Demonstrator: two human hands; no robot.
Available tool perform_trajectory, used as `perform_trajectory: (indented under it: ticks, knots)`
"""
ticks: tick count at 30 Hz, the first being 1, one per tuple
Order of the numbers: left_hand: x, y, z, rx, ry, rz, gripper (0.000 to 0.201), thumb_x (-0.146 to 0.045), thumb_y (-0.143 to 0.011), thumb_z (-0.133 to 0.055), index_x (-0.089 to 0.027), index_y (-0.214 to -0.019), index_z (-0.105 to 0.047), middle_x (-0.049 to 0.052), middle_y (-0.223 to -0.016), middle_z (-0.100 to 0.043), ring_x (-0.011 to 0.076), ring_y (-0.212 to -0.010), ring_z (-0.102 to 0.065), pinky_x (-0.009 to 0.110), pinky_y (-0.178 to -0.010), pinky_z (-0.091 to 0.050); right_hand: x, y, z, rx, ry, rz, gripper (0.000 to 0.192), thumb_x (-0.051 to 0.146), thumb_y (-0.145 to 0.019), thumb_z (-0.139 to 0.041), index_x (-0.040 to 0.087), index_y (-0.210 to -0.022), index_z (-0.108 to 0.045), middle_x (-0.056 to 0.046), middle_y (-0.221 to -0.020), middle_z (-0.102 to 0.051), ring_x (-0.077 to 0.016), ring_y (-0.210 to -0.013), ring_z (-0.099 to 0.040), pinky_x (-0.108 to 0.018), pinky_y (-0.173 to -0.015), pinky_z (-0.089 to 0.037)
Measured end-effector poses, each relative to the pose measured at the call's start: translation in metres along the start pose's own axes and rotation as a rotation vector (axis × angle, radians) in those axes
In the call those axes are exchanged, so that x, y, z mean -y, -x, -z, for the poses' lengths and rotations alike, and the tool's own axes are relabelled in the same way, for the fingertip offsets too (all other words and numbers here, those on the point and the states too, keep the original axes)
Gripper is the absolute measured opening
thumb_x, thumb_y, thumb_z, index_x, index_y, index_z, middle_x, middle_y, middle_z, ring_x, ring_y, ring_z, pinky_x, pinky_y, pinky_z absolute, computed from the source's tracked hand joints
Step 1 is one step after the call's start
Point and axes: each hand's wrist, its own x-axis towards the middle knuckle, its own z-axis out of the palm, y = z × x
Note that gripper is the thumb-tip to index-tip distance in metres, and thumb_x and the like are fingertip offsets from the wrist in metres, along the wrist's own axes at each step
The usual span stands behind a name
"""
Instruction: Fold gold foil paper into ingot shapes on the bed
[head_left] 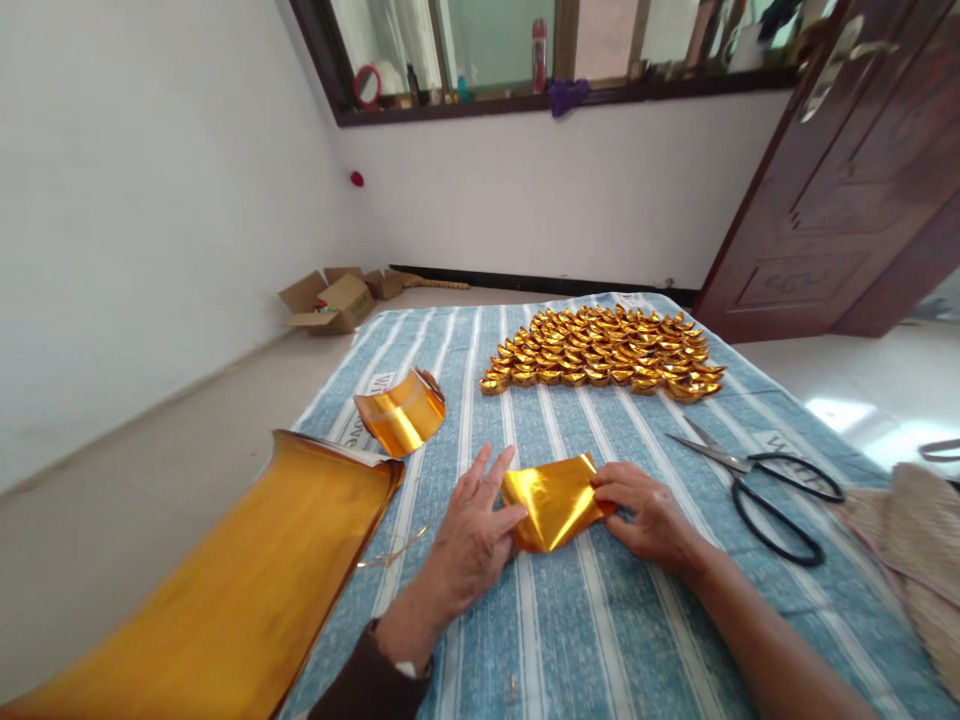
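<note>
A piece of shiny gold foil paper (pixel 553 500) lies low over the striped cloth, its surface creased and partly bent. My left hand (pixel 474 540) is at its left edge with fingers spread, the thumb resting on the foil. At the right end, my right hand (pixel 645 515) pinches the foil's edge between thumb and fingers. Beyond both hands, folded gold foil ingots (pixel 600 350) stand packed in rows. Black-handled scissors (pixel 750 465) lie partly open to the right. A curled stack of cut gold foil pieces (pixel 405 412) sits to the left.
Long gold foil sheets (pixel 225 580) hang over the table's left side. Thin foil scraps (pixel 394 550) lie by my left forearm. The blue striped cloth (pixel 465 670) covers the table. A woven tan cloth (pixel 922 560) is at right; cardboard boxes (pixel 337 300) and a wooden door (pixel 832 190) stand beyond.
</note>
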Motion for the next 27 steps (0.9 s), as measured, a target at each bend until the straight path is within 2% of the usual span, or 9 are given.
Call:
perform_trajectory:
  ticks: [4, 7, 9, 11, 14, 17, 22, 24, 27]
  knots:
    - [0.000, 0.004, -0.002, -0.036, 0.034, 0.009, 0.012, -0.008, -0.079, -0.064, -0.017, -0.087, -0.068, 0.013, -0.149, -0.041, 0.0385, -0.142, -0.025, 0.059, -0.108, -0.036, 0.003, -0.001, 0.003, 0.004, -0.054, 0.034, 0.020, 0.008, -0.079, -0.057, 0.021, -0.089, -0.068, -0.005, -0.093, -0.072, -0.0221, -0.099, -0.064, -0.043, -0.094, -0.051]
    - [-0.003, 0.004, -0.002, -0.039, 0.133, -0.031, 0.010, -0.010, -0.082, -0.062, -0.016, -0.088, -0.067, 0.013, -0.123, -0.063, 0.0305, -0.126, -0.050, 0.050, -0.101, -0.047, 0.004, -0.001, 0.003, 0.001, -0.079, 0.045, 0.018, 0.009, -0.081, -0.059, 0.022, -0.090, -0.067, -0.003, -0.091, -0.072, -0.0214, -0.098, -0.064, -0.044, -0.098, -0.048]
    - [-0.007, 0.003, -0.001, -0.057, 0.212, -0.040, 0.010, -0.011, -0.085, -0.059, -0.017, -0.089, -0.066, 0.008, -0.104, -0.070, 0.0245, -0.109, -0.061, 0.045, -0.094, -0.052, 0.006, -0.001, 0.004, -0.006, -0.098, 0.041, 0.015, 0.010, -0.083, -0.059, 0.022, -0.089, -0.066, -0.002, -0.087, -0.072, -0.0207, -0.095, -0.064, -0.043, -0.098, -0.048]
    - [-0.010, 0.002, 0.001, -0.102, 0.244, -0.033, 0.011, -0.011, -0.087, -0.057, -0.017, -0.089, -0.066, 0.006, -0.095, -0.071, 0.0231, -0.101, -0.064, 0.045, -0.090, -0.053, 0.008, -0.002, 0.004, -0.011, -0.118, 0.022, 0.012, 0.013, -0.085, -0.059, 0.023, -0.087, -0.066, 0.000, -0.083, -0.071, -0.0199, -0.092, -0.065, -0.042, -0.097, -0.048]
    - [-0.014, 0.001, 0.006, -0.158, 0.227, -0.018, 0.014, -0.013, -0.089, -0.054, -0.018, -0.087, -0.067, 0.007, -0.102, -0.071, 0.0275, -0.109, -0.061, 0.051, -0.092, -0.050, 0.014, -0.001, 0.007, -0.017, -0.133, -0.038, 0.009, 0.018, -0.087, -0.060, 0.023, -0.083, -0.065, -0.001, -0.078, -0.070, -0.0205, -0.093, -0.064, -0.039, -0.092, -0.050]
    - [-0.017, 0.003, 0.009, -0.137, 0.261, 0.019, 0.014, -0.015, -0.088, -0.055, -0.019, -0.081, -0.067, 0.008, -0.109, -0.071, 0.0302, -0.118, -0.056, 0.055, -0.096, -0.048, 0.019, -0.001, 0.009, -0.014, -0.144, -0.100, 0.009, 0.022, -0.087, -0.061, 0.023, -0.081, -0.067, -0.002, -0.077, -0.068, -0.0212, -0.094, -0.063, -0.036, -0.084, -0.052]
    - [-0.017, 0.006, 0.002, -0.094, 0.312, 0.168, 0.020, -0.021, -0.088, -0.057, -0.018, -0.069, -0.062, 0.007, -0.101, -0.072, 0.0307, -0.114, -0.059, 0.055, -0.094, -0.050, 0.022, 0.000, 0.010, -0.028, -0.107, -0.157, 0.009, 0.023, -0.086, -0.061, 0.023, -0.079, -0.068, -0.002, -0.078, -0.070, -0.0215, -0.091, -0.064, -0.037, -0.082, -0.051]
    - [-0.015, 0.006, -0.003, -0.101, 0.301, 0.218, 0.019, -0.022, -0.088, -0.057, -0.019, -0.070, -0.063, 0.008, -0.102, -0.072, 0.0314, -0.114, -0.059, 0.055, -0.094, -0.051, 0.022, 0.001, 0.008, -0.039, -0.066, -0.176, 0.009, 0.024, -0.086, -0.061, 0.023, -0.080, -0.068, -0.002, -0.079, -0.070, -0.0226, -0.092, -0.064, -0.040, -0.084, -0.049]
    - [-0.010, 0.005, -0.011, -0.133, 0.287, 0.246, 0.009, -0.023, -0.087, -0.059, -0.019, -0.082, -0.065, 0.008, -0.102, -0.072, 0.0295, -0.111, -0.061, 0.054, -0.093, -0.052, 0.022, 0.003, 0.003, -0.056, -0.021, -0.241, 0.008, 0.025, -0.085, -0.061, 0.023, -0.081, -0.068, -0.003, -0.080, -0.069, -0.0236, -0.092, -0.063, -0.041, -0.083, -0.049]
